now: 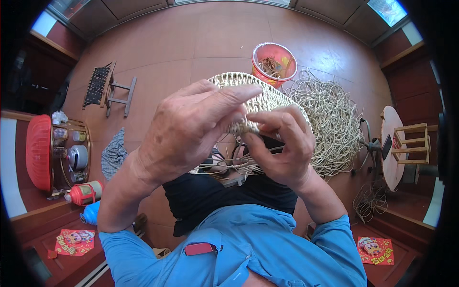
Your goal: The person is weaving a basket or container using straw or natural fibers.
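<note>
A pale, tightly woven straw basket [275,99], rounded at its far edge, is held up in front of my chest. My left hand [191,122] is closed at its near left side, with thumb and fingers pressed together by the working edge. My right hand [285,143] pinches that same edge between thumb and forefinger. The two sets of fingertips nearly meet there, and exactly which strand lies between them is hidden. Loose straw cords [246,167] hang below the weave over my lap.
A large heap of straw cord [332,126] lies on the floor to the right, beside a red bucket [275,62] with scraps inside. A folding stool [107,88], checked cloth [114,154] and red flask [85,192] are at left. A round wooden table [392,153] stands at right.
</note>
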Motion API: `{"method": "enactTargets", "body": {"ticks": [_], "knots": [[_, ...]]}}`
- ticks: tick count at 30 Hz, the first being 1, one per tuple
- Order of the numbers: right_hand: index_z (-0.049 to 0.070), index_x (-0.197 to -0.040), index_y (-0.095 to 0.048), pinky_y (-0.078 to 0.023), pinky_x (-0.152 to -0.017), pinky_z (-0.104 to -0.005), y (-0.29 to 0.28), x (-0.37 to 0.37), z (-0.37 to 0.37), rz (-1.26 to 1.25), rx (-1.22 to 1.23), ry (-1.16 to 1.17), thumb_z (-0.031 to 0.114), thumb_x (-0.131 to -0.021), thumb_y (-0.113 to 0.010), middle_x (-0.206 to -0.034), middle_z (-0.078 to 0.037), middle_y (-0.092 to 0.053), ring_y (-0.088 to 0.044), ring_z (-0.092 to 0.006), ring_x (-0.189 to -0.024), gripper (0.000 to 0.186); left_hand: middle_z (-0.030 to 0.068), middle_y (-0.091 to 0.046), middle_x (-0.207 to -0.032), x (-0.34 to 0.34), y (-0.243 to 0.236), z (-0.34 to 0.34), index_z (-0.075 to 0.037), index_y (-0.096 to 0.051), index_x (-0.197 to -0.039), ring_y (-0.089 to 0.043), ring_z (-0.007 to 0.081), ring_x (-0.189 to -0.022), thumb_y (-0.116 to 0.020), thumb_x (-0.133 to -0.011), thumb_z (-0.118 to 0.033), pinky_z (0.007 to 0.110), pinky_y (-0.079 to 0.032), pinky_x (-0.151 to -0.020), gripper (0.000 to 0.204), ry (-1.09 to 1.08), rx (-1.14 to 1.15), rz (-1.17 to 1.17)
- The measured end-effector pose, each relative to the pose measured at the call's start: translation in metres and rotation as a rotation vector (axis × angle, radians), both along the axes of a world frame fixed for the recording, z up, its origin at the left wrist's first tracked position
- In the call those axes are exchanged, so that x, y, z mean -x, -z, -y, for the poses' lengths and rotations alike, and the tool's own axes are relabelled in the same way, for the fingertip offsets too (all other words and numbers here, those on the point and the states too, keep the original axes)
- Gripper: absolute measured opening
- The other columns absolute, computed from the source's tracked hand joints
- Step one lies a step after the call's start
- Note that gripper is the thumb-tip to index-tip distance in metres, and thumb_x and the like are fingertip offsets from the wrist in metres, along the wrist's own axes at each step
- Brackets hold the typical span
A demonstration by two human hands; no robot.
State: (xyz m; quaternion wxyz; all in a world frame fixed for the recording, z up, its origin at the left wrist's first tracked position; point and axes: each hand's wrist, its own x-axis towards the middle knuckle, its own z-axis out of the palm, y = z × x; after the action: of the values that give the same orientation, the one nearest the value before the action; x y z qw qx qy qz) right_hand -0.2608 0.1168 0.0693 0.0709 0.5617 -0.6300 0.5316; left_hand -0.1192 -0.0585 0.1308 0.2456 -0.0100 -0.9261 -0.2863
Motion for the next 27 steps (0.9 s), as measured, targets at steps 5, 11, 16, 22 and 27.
{"method": "enactTargets", "body": {"ticks": [5, 11, 16, 22, 27], "knots": [[0.006, -0.111, -0.085, -0.054, -0.062, -0.0322, -0.004, 0.012, 0.01, 0.001, -0.064, 0.01, 0.003, -0.083, -0.089, -0.084, -0.005, -0.064, -0.066, -0.0157, -0.073, 0.029, 0.0184, -0.078, -0.113, -0.031, 0.03, -0.029, -0.002, -0.073, -0.135, -0.077, 0.0343, -0.106, -0.075, -0.098, 0.005, 0.041, -0.061, -0.093, 0.038, -0.149, 0.097, -0.313], [0.005, -0.107, -0.085, -0.055, -0.066, -0.0316, -0.004, 0.02, 0.03, 0.063, -0.108, -0.006, 0.006, -0.087, -0.087, -0.084, -0.005, -0.063, -0.064, -0.0153, -0.073, 0.02, 0.0212, -0.071, -0.138, -0.02, 0.089, -0.089, 0.005, -0.063, -0.145, -0.07, 0.0346, -0.13, -0.062, -0.111, -0.007, 0.041, -0.056, -0.112, 0.036, -0.39, -0.711, -0.163], [0.003, -0.108, -0.084, -0.058, -0.074, -0.0298, -0.002, 0.027, 0.041, 0.158, -0.195, -0.009, 0.01, -0.092, -0.086, -0.092, -0.006, -0.066, -0.071, -0.0148, -0.081, 0.017, 0.0152, -0.065, -0.146, 0.03, 0.101, -0.074, 0.004, -0.056, -0.151, -0.065, 0.0211, -0.136, -0.048, -0.121, -0.018, 0.039, -0.051, -0.12, 0.038, -0.178, -1.583, -0.46], [0.002, -0.109, -0.084, -0.057, -0.075, -0.0293, 0.004, 0.034, 0.045, 0.184, -0.214, 0.003, 0.01, -0.094, -0.086, -0.094, -0.005, -0.067, -0.072, -0.0134, -0.084, 0.017, 0.0124, -0.071, -0.136, 0.055, 0.101, -0.061, -0.001, -0.064, -0.141, -0.072, 0.0219, -0.124, -0.053, -0.118, -0.014, 0.042, -0.059, -0.111, 0.028, -0.123, -1.783, -0.49], [0.003, -0.11, -0.084, -0.055, -0.075, -0.0293, 0.014, 0.041, 0.053, 0.209, -0.209, 0.001, 0.011, -0.094, -0.086, -0.093, -0.004, -0.066, -0.07, -0.0132, -0.085, 0.018, 0.0064, -0.075, -0.126, 0.061, 0.111, -0.054, -0.005, -0.07, -0.133, -0.072, 0.016, -0.116, -0.06, -0.113, -0.01, 0.036, -0.057, -0.104, 0.022, -0.072, -1.925, -0.545]]}}
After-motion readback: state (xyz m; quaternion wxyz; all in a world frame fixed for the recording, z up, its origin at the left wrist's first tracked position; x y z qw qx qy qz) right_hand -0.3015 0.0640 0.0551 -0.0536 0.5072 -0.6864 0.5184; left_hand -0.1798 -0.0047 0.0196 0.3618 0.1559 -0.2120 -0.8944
